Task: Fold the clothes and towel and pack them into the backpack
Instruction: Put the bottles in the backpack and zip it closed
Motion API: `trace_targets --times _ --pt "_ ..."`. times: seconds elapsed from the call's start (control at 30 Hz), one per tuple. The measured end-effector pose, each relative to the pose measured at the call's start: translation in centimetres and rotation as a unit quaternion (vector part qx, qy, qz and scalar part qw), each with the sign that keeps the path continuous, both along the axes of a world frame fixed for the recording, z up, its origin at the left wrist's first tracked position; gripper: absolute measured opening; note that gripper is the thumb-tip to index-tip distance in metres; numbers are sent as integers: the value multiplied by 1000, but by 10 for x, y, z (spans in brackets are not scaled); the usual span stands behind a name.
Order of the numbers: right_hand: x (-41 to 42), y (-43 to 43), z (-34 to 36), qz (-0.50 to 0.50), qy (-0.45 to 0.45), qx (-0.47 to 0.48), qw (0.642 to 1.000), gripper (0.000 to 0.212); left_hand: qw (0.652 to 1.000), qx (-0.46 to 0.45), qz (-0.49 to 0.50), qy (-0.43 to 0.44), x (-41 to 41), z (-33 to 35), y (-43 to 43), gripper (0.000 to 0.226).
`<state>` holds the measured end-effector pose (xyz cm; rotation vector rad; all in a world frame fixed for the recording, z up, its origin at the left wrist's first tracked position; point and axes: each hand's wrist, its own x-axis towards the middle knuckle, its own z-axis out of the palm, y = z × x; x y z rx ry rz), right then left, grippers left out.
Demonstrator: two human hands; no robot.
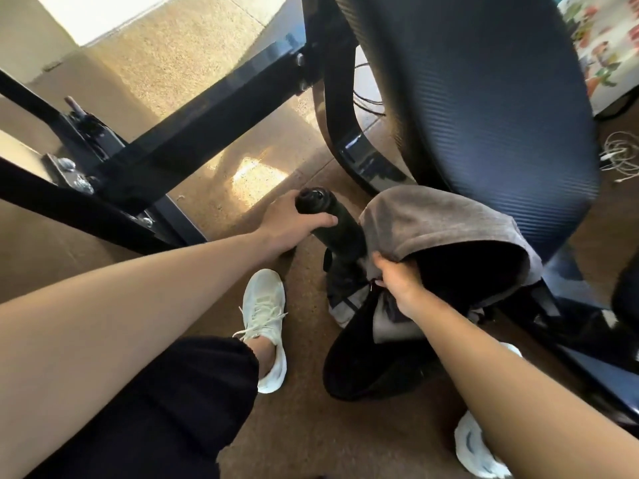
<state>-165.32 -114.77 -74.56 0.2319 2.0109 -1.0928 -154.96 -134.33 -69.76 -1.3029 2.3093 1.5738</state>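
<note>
- Left arm stretched forward; left hand (292, 224) wraps its fingers round a black cylindrical bottle (345, 224).
- Right hand (397, 281) reaches down, its fingers gripping the edge of the grey-brown terry towel (432, 219), which is draped over the open mouth of the black fabric backpack (359, 368) on the floor.

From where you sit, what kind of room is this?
Likely a home study or bedroom corner: a black desk frame, an office chair and loose cables on the floor.
</note>
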Motion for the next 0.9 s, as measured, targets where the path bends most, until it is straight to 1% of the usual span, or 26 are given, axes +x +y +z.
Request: trace_targets --times 0.07,0.1,0.17,0.2,0.23,0.3,0.33,0.37,0.4,0.43,0.47,0.5,0.53,0.57,0.6,0.63,0.67,0.7,0.73,0.77,0.8,0.83,0.87,0.9 --pt "-3 7 -5 -49 -62 -58 995 35 996 70 47 -2 1 -3 1 58" --pt "-5 9 -8 -64 -71 -66 993 35 990 110 84 0 3 -4 3 54" --pt "-5 10 -10 -80 -63 -54 993 38 975 162 154 1 5 -6 6 50" --pt "-5 10 -15 -69 -45 -34 996 39 972 163 171 -1 5 -8 7 50" --pt "-3 10 -16 -34 -13 -3 999 38 973 148 178 1 4 -8 8 52" --pt "5 10 -16 34 66 71 995 28 983 87 163 7 2 -9 10 62" --pt "9 10 -15 48 111 102 987 27 988 54 142 9 0 -7 9 70" --pt "13 11 -13 53 138 124 981 36 993 26 113 6 -1 -3 10 76" --pt "19 11 -7 36 124 124 984 46 997 3 83 -3 -2 1 11 81" --pt "25 11 -1 23 86 119 989 54 998 -16 60 -10 -4 4 12 85" --pt "33 11 3 7 50 101 994 61 999 -30 41 -17 -5 6 13 85" --pt "41 11 8 9 53 77 996 61 999 -40 26 -21 -7 7 15 81" --pt "49 10 9 34 108 53 992 55 998 -50 13 -25 -9 9 16 77" --pt "57 9 14 63 176 30 982 40 998 -61 3 -24 -11 9 18 74" --pt "61 7 17 84 218 -3 972 25 997 -71 -4 -22 -12 10 21 71" --pt "64 3 23 105 236 -34 965 37 997 -79 -10 -24 -14 10 23 69" --pt "63 -1 27 125 241 -57 961 61 996 -80 -15 -26 -16 10 25 69" --pt "59 -6 31 141 238 -66 959 80 996 -79 -26 -32 -18 10 27 70" --pt "54 -10 35 156 238 -80 955 91 996 -76 -38 -34 -20 9 29 74" --pt "47 -13 37 166 236 -92 953 95 996 -61 -53 -35 -22 9 32 78" --pt "39 -13 36 167 237 -103 952 95 997 -29 -62 -20 -24 10 34 80" --pt "31 -12 35 162 236 -103 953 92 998 24 -61 2 -25 8 36 78" --pt "25 -9 33 153 237 -97 954 89 994 86 -53 33 -27 5 37 67" --pt "20 -6 32 142 239 -87 957 86 989 138 -30 49 -29 1 38 49"
